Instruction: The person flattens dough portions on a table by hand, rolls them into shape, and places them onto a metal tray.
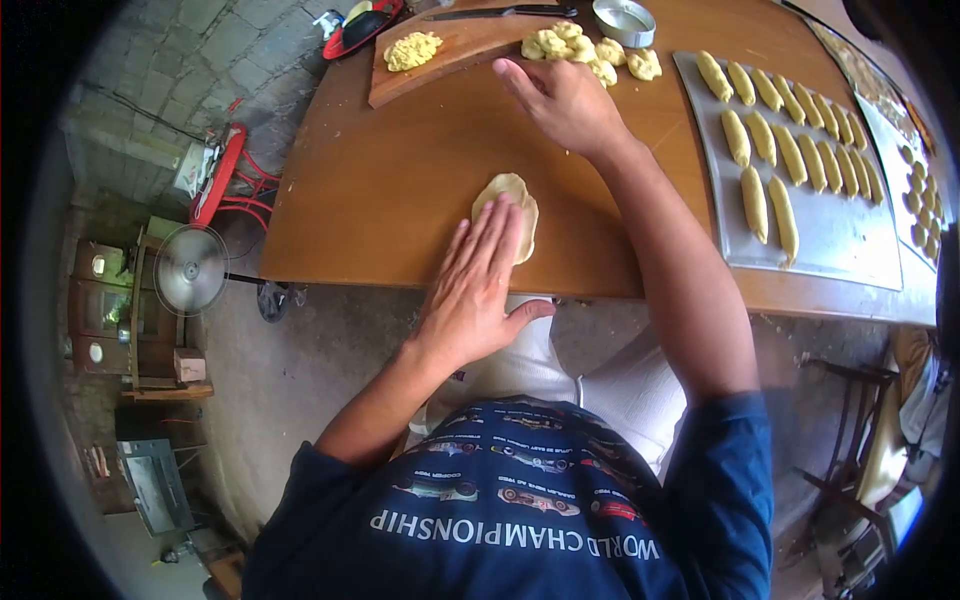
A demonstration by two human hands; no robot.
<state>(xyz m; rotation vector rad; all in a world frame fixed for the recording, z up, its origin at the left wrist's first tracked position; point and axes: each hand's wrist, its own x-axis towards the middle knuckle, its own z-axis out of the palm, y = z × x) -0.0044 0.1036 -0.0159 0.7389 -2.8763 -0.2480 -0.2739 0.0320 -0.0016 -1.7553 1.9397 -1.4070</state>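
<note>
My left hand (474, 275) lies flat with fingers stretched out on a flattened oval of pale dough (514, 190) near the table's front edge. The palm and thumb reach past that edge. My right hand (570, 105) is farther back, beside a pile of dough pieces (556, 42). Its thumb points out to the left, while its other fingers are curled under and mostly hidden. Whether they touch or hold a dough piece I cannot tell.
A wooden board (475, 50) holds a yellow crumbly mound (412, 51) and a knife (505, 12). A round metal tin (624, 22) stands behind the dough pile. On the right, a metal tray (830, 235) carries several dough rolls. A fan (191, 270) stands left of the table (370, 200).
</note>
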